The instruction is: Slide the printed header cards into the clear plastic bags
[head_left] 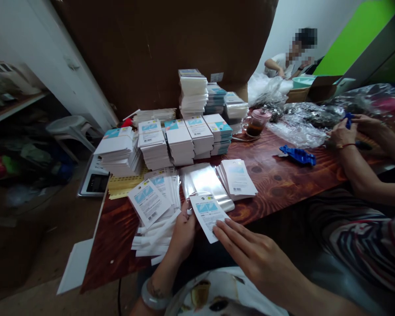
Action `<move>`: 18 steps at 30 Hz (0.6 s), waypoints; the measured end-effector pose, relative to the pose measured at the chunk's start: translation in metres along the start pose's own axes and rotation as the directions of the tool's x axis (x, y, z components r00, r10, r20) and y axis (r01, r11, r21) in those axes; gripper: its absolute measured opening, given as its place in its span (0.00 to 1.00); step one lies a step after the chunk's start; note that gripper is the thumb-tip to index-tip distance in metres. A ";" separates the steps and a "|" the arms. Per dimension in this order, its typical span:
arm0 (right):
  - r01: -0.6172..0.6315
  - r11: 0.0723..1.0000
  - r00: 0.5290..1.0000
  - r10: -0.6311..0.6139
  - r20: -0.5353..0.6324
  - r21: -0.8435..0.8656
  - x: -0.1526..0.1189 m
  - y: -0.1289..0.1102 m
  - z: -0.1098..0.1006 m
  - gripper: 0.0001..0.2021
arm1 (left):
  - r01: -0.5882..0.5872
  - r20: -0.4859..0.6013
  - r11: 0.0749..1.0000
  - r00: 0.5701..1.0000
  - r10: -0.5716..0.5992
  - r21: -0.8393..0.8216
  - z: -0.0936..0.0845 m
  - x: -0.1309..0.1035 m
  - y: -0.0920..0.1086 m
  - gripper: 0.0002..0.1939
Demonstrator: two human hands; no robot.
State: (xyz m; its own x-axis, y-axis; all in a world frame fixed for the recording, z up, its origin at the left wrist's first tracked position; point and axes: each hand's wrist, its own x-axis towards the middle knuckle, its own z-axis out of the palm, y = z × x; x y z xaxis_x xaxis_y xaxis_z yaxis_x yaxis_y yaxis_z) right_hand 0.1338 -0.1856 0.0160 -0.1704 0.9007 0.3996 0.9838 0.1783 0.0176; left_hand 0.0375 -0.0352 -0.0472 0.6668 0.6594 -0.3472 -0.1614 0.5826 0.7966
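Observation:
A white printed card (208, 215) with blue pictures and a hang hole lies in front of me, tilted. My right hand (253, 248) grips its lower right edge, fingers on top and the thumb hidden. The card's top end meets the near edge of a stack of clear plastic bags (204, 180). There my left hand (183, 230) pinches a clear bag by its edge; whether the card's end is inside it I cannot tell. Just left of that hand lie white strips (151, 241) and a pile of bagged cards (149, 202). Loose cards (238, 177) are stacked right of the bags.
Tall card stacks (179, 142) line the back of the table (270, 184), before a cardboard sheet (164, 52). A glass mug (256, 123) stands behind. Rightward are a blue plastic part (298, 155), plastic bags (303, 127) and a co-worker's hands (347, 129). Another person sits beyond.

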 end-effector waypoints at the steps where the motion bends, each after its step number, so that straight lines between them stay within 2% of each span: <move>1: -0.001 1.000 1.000 0.001 0.011 -0.009 0.003 -0.001 0.002 0.23 | -0.011 0.007 1.000 1.000 0.011 0.016 -0.001 0.000 -0.001 0.24; 3: -0.034 0.999 0.999 0.034 0.027 0.003 0.012 0.002 0.014 0.24 | -0.044 0.023 0.997 0.999 0.043 0.060 -0.002 0.001 -0.002 0.25; 5: -0.097 0.994 0.995 0.094 0.043 0.052 0.025 0.012 0.034 0.25 | -0.052 0.013 0.996 0.999 0.051 0.067 -0.003 0.001 -0.003 0.26; 8: -0.212 0.962 0.977 0.202 0.074 0.173 0.049 0.037 0.068 0.27 | -0.026 -0.009 0.999 1.000 0.026 0.026 -0.001 0.000 -0.002 0.24; 10: -0.299 0.923 0.954 0.283 0.100 0.241 0.062 0.053 0.082 0.26 | -0.020 -0.011 0.999 1.000 0.020 0.030 0.000 0.000 -0.001 0.21; 12: -0.369 0.892 0.929 0.353 0.110 0.261 0.071 0.061 0.086 0.23 | -0.008 -0.025 0.999 1.000 0.009 0.039 0.002 -0.001 0.001 0.20; 14: -0.418 0.876 0.908 0.412 0.077 0.242 0.076 0.059 0.080 0.22 | -0.004 -0.046 0.999 0.999 0.005 0.035 0.003 -0.001 0.001 0.21; 16: -0.435 0.864 0.889 0.457 -0.032 0.255 0.083 0.048 0.071 0.21 | -0.015 -0.075 0.994 0.997 0.023 0.106 0.004 0.000 0.002 0.22; 18: -0.368 0.872 0.894 0.427 -0.137 0.323 0.093 0.031 0.065 0.20 | -0.012 -0.119 0.968 0.992 0.044 0.252 0.004 0.003 0.003 0.18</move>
State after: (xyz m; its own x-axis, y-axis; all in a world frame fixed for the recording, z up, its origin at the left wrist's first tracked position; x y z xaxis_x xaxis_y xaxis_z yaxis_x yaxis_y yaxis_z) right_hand 0.1444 -0.0705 -0.0062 0.2758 0.8269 0.4901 0.9028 -0.0477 -0.4275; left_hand 0.0419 -0.0338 -0.0438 0.5674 0.7363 -0.3685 0.0188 0.4359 0.8998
